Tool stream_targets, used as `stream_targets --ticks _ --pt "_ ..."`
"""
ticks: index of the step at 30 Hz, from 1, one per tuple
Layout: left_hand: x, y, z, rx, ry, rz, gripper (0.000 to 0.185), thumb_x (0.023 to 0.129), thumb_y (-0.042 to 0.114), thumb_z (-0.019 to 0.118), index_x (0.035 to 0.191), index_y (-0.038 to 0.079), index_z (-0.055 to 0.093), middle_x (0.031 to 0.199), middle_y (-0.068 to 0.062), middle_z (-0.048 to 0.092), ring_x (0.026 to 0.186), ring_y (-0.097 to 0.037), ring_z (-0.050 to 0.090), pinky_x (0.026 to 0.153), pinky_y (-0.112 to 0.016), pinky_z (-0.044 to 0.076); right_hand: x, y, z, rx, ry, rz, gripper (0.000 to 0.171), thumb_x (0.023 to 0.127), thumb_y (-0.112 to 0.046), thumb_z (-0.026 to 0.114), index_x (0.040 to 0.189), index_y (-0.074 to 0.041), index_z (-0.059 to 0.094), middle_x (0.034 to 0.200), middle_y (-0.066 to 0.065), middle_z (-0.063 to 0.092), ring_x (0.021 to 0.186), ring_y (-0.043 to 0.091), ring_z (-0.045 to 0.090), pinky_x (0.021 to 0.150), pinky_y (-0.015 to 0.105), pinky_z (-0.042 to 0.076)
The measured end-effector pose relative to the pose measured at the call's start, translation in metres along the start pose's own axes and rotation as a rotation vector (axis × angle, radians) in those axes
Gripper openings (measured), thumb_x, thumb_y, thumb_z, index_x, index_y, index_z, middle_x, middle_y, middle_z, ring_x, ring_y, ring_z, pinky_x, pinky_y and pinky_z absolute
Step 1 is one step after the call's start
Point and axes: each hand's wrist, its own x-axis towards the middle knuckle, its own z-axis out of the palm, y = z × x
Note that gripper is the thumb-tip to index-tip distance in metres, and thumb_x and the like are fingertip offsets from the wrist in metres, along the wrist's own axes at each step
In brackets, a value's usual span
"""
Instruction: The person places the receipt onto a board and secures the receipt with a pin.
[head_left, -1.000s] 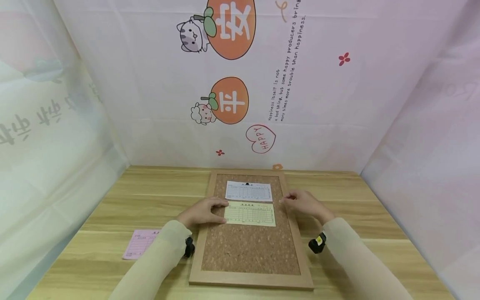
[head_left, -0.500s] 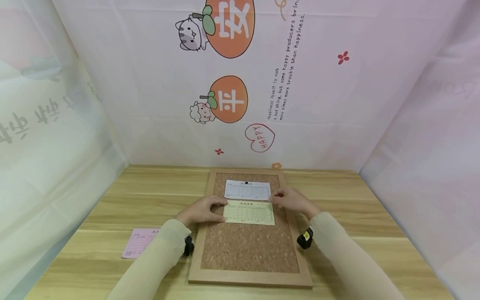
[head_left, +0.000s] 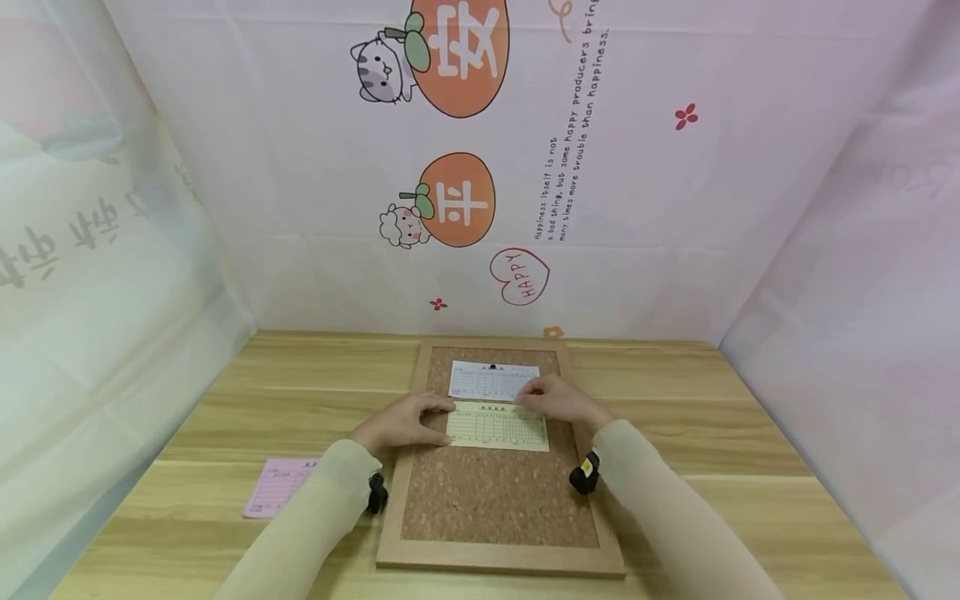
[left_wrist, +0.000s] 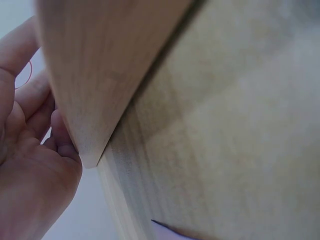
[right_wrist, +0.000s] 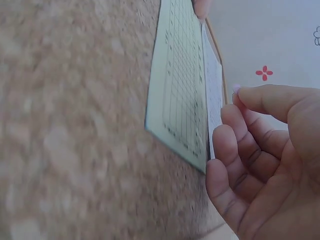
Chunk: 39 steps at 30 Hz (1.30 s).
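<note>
Left hand (head_left: 401, 423) flat, fingers extended — right hand (head_left: 558, 398) fingers loosely curled.

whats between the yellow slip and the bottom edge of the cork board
Only bare cork: in the head view, nothing lies between the yellow slip and the cork board's bottom frame.

A pale wooden table (head_left: 720, 417) stands boxed in by cloth walls (head_left: 675, 208) — printed with orange cartoons (head_left: 459, 200) — evenly lit.

- the cork board (head_left: 498, 500) sits mid-table (head_left: 750, 433), up near the back wall
- two forms on its far half, one form (head_left: 491, 381) right behind the other form (head_left: 495, 427)
- a third slip (head_left: 277, 487) lies on the table, left of the board
</note>
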Motion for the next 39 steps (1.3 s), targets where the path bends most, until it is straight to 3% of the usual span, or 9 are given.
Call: stream_targets --ticks 17,39 --pt "0.003 -0.003 -0.003 0.051 -0.008 0.009 0.059 0.087 0.025 0.081 0.139 0.006 0.059 0.146 -0.009 0.052 0.142 -0.033 0.036 0.116 -0.049 0.03 0.02 -0.011 0.023 0.035 -0.006 0.058 0.02 0.101 -0.024 0.062 0.104 -0.01 0.075 0.096 0.0 0.069 0.081 0.017 0.061 0.07 0.033 0.051" --pt "0.003 -0.006 -0.001 0.017 -0.005 0.006 0.058 0.087 0.025 0.081 0.138 0.007 0.06 0.146 -0.008 0.052 0.14 -0.031 0.039 0.115 -0.048 0.031 0.031 -0.015 0.033 -0.046 0.032 0.133 0.021 0.098 -0.029 0.066 0.095 -0.012 0.077 0.083 -0.001 0.068 0.072 0.016 0.053 0.064 0.03 0.044"
